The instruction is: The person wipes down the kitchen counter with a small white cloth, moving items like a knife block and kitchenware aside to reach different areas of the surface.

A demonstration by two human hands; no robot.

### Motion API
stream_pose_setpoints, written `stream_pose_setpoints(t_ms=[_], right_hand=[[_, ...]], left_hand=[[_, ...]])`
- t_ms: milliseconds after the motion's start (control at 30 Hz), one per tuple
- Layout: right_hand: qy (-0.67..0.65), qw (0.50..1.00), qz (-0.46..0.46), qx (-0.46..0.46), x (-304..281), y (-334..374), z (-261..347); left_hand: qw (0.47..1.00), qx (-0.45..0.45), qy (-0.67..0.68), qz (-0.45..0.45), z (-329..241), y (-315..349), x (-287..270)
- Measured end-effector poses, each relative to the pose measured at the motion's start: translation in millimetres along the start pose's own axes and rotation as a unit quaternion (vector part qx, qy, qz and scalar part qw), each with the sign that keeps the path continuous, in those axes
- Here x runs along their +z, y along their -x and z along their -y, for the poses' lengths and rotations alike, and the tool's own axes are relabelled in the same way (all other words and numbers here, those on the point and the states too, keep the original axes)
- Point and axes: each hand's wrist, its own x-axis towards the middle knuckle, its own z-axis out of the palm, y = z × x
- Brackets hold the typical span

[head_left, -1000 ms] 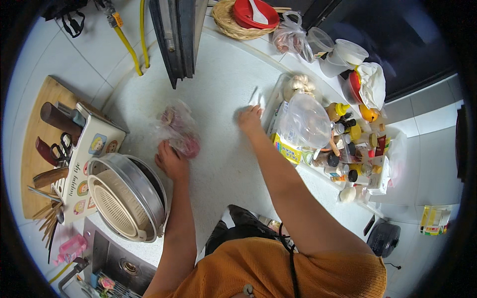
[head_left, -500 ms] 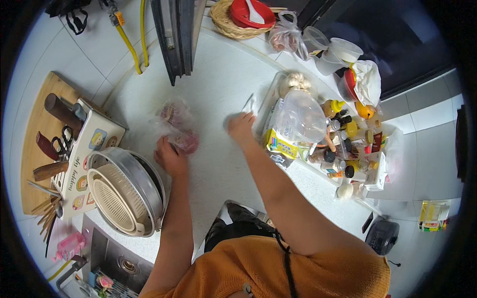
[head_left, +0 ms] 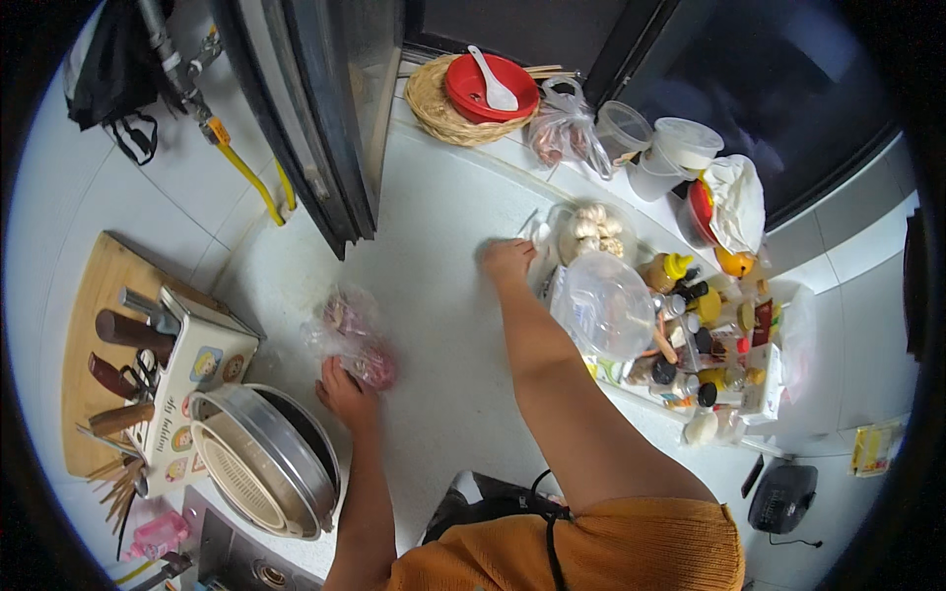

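Observation:
A clear plastic bag (head_left: 342,320) with reddish-purple, round contents that look like onions lies left of the middle of the counter. At its near edge is my left hand (head_left: 348,396), with the fingers curled against the film; a narrow dark patch shows by the thumb. My right arm reaches forward, and my right hand (head_left: 509,260) is closed low over the counter beside the seasoning tray. Next to its fingertips is a small white thing (head_left: 540,232), too small to identify. Just beyond is a clear container of garlic bulbs (head_left: 595,232).
Nested metal and cream strainers (head_left: 258,463) stand by the sink at left, near a knife block (head_left: 197,374). A dark window frame (head_left: 305,128) juts in overhead. At right, a tray holds bottles and an upturned clear tub (head_left: 603,305). A wicker basket (head_left: 434,103) bears a red bowl (head_left: 468,91).
My right hand has moved a little right, closer to the garlic container, along with the white thing at its fingertips. My left hand stays at the bag. The whole view has shifted downward.

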Motion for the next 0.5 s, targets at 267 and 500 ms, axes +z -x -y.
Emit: stream_pose_setpoints(t_ms=[267,500], right_hand=[[-0.128,0.981,-0.142,-0.011,-12,-72,-13],[-0.144,0.974,-0.168,-0.052,5,-109,22]], left_hand=[[1.000,-0.006,-0.008,0.006,-1,-1,1],[1.000,-0.013,-0.029,0.000,-5,3,-3]])
